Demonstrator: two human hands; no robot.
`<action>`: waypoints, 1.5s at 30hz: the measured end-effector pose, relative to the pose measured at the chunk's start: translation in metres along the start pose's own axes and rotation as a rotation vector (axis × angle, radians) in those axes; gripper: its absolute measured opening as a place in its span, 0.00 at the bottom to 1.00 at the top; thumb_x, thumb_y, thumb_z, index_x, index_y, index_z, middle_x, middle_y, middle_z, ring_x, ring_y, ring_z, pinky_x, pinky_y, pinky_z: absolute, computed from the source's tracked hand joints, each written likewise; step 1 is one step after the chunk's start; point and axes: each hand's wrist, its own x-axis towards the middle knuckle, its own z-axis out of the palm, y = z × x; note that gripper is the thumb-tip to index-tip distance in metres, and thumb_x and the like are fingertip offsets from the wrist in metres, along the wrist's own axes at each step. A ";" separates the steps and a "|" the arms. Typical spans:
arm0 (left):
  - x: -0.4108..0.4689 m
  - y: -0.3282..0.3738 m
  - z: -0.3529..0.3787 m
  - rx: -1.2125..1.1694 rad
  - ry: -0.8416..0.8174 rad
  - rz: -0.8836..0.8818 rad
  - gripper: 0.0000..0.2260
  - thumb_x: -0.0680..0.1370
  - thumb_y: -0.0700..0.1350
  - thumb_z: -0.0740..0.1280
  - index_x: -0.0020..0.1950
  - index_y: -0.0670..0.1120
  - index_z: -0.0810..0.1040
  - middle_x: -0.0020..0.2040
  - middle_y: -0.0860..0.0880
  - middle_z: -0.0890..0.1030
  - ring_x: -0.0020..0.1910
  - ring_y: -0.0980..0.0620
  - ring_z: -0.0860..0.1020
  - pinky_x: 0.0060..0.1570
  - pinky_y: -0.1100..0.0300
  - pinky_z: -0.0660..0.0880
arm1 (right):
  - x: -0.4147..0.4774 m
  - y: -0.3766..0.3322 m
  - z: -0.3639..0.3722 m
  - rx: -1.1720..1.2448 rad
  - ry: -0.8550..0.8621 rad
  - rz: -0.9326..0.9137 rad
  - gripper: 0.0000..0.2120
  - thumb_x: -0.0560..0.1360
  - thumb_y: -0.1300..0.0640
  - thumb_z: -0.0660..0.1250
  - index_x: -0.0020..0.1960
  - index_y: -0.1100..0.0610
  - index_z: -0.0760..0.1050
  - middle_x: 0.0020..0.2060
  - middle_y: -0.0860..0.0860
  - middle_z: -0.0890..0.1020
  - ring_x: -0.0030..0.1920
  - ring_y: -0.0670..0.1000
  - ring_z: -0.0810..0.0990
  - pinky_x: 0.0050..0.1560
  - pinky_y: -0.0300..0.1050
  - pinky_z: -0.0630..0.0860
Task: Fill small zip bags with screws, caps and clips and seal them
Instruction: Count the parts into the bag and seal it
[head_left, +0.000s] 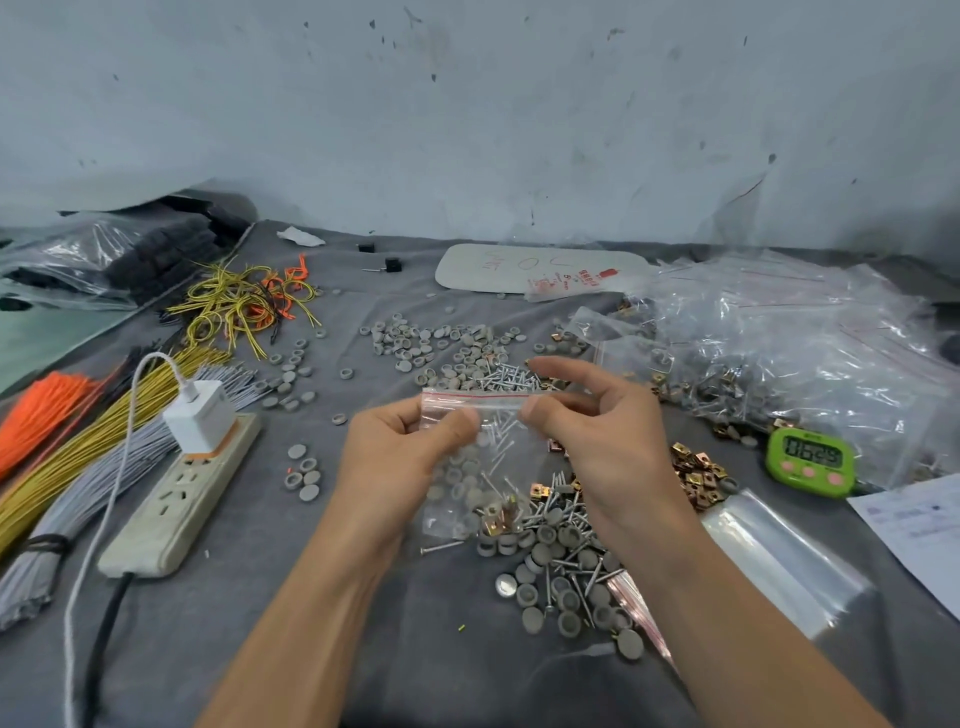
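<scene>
Left hand (410, 447): raised above the table, thumb and fingers pinching the zip bag (478, 467) top.
Right hand (597, 421): raised likewise, pinching the bag's other top corner.

a makeshift packing workshop: a counter (260, 623) draped in grey cloth against a scuffed pale plaster wall (467, 130), strewn with loose round grey plastic caps (431, 345), silver metal screws (506, 376) and brass-coloured metal clips (696, 475), beside bundled yellow, grey and orange wires (104, 441), a heap of filled clear zip bags (779, 353) and a green digital timer (810, 462).
</scene>
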 end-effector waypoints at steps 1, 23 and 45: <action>0.001 0.000 0.000 -0.011 0.014 -0.005 0.03 0.74 0.40 0.76 0.46 0.44 0.88 0.43 0.43 0.87 0.40 0.50 0.86 0.38 0.62 0.80 | 0.000 0.001 0.001 -0.007 -0.003 0.008 0.16 0.70 0.62 0.78 0.54 0.47 0.86 0.37 0.50 0.87 0.41 0.49 0.87 0.46 0.49 0.83; 0.000 0.000 0.018 0.015 0.090 0.046 0.01 0.73 0.41 0.77 0.43 0.47 0.88 0.41 0.44 0.87 0.43 0.45 0.86 0.49 0.49 0.83 | -0.004 -0.002 0.011 0.122 -0.057 0.101 0.07 0.72 0.65 0.77 0.38 0.55 0.87 0.34 0.54 0.86 0.36 0.51 0.83 0.40 0.40 0.80; 0.000 0.000 0.040 -0.036 0.163 -0.021 0.02 0.73 0.39 0.77 0.42 0.41 0.87 0.41 0.39 0.87 0.42 0.43 0.82 0.51 0.42 0.81 | 0.001 -0.004 0.009 0.172 -0.016 0.149 0.10 0.71 0.70 0.76 0.36 0.58 0.83 0.34 0.55 0.84 0.35 0.51 0.81 0.39 0.41 0.80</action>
